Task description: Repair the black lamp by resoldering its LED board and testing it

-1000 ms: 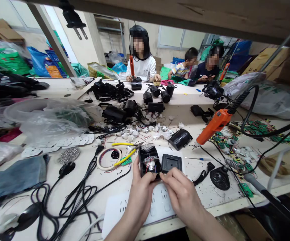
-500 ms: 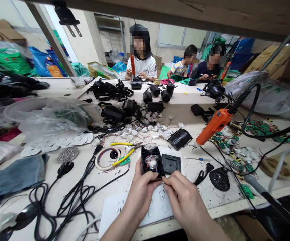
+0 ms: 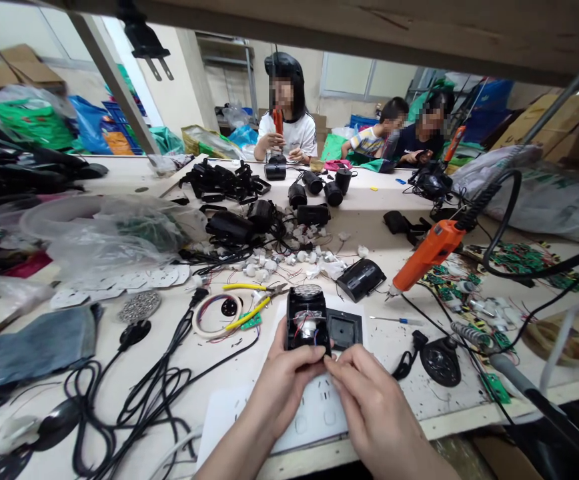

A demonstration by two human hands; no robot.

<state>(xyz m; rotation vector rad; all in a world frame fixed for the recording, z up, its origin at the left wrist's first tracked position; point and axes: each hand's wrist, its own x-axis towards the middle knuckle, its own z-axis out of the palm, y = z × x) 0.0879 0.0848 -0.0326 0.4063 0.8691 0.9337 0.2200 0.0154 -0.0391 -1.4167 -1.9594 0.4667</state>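
My left hand is closed around an open black plastic housing, thumb across its lower edge. Inside it show red and blue wires, a white round part and a clear dotted disc at the far end. My right hand is pinched at the housing's lower right corner; whatever its fingertips hold is hidden. Just right of the housing lies a square black frame on a white sheet. Beyond it rests a curved black cover. Yellow-handled pliers lie to the left, across a roll of tape.
An orange electric screwdriver hangs at the right, near a thin screwdriver on the table. Black cables spread at the left. Green circuit boards pile up at the right. Across the table a co-worker grips another orange screwdriver.
My view has shifted slightly, so the scene sits a little further right. The housing is turned more upright in my left hand. Opposite, the co-worker's hand has risen to the orange screwdriver.
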